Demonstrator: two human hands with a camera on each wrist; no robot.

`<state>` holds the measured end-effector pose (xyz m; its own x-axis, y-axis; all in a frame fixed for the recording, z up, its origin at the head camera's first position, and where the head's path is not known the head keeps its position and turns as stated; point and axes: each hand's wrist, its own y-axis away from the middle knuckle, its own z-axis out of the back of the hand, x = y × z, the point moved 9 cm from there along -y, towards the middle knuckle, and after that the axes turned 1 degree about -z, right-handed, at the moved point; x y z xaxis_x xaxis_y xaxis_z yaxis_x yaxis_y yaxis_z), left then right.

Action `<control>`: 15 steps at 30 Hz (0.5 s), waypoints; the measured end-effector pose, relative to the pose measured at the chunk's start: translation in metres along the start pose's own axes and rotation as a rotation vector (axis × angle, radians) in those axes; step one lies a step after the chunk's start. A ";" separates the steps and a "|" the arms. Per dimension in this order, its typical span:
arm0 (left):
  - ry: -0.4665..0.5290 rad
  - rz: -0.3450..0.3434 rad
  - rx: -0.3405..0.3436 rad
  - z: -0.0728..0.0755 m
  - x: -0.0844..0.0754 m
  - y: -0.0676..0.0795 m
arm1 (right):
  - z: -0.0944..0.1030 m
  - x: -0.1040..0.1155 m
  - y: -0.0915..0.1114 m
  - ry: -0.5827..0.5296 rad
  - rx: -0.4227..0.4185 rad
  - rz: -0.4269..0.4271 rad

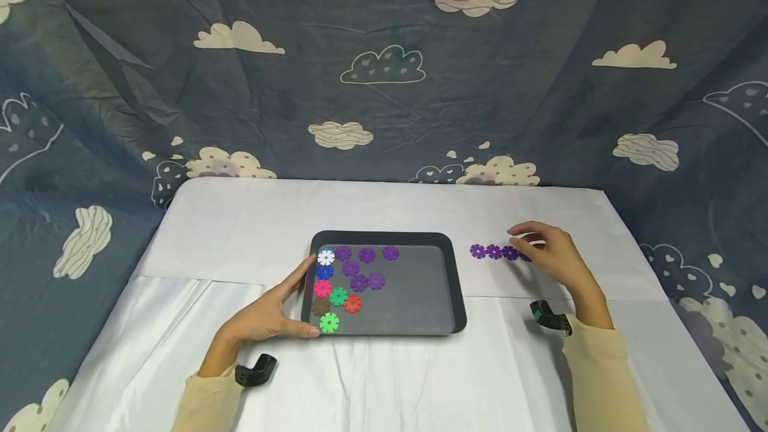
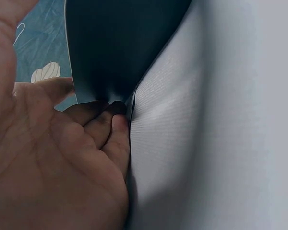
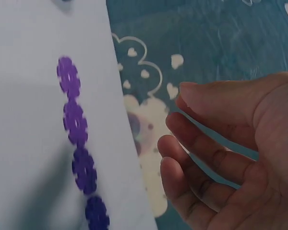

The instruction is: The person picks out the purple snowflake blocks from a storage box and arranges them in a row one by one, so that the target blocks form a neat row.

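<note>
A dark grey rectangular tray lies on the white-covered table. My left hand holds its left side, thumb by the near corner and index finger up along the rim. In the left wrist view, the other fingers curl against the tray's outer wall. To the tray's right lies a row of purple snowflake discs, joined edge to edge. Over the row's right end hovers my right hand, its fingers loosely bent and nothing between them. In the right wrist view, the hand stands apart from the discs.
Inside the tray, several loose purple discs lie toward the back left. White, blue, pink, brown, green and red discs gather along its left side. A dark cloud-print cloth rises behind the table.
</note>
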<state>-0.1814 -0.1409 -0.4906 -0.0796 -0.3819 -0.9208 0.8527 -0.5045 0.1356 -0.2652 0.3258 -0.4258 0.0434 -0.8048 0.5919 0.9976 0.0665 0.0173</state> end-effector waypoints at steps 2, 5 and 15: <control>-0.002 -0.001 -0.001 0.000 0.000 0.000 | -0.003 0.008 -0.001 0.004 0.007 0.020; -0.003 -0.001 -0.001 0.001 0.000 0.001 | -0.011 0.023 -0.005 0.011 0.031 0.084; -0.004 0.000 0.000 0.000 -0.001 -0.001 | -0.030 0.080 -0.017 0.041 0.131 0.326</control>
<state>-0.1816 -0.1401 -0.4900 -0.0812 -0.3848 -0.9194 0.8527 -0.5045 0.1358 -0.2772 0.2424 -0.4024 0.3635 -0.7515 0.5506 0.9158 0.3967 -0.0631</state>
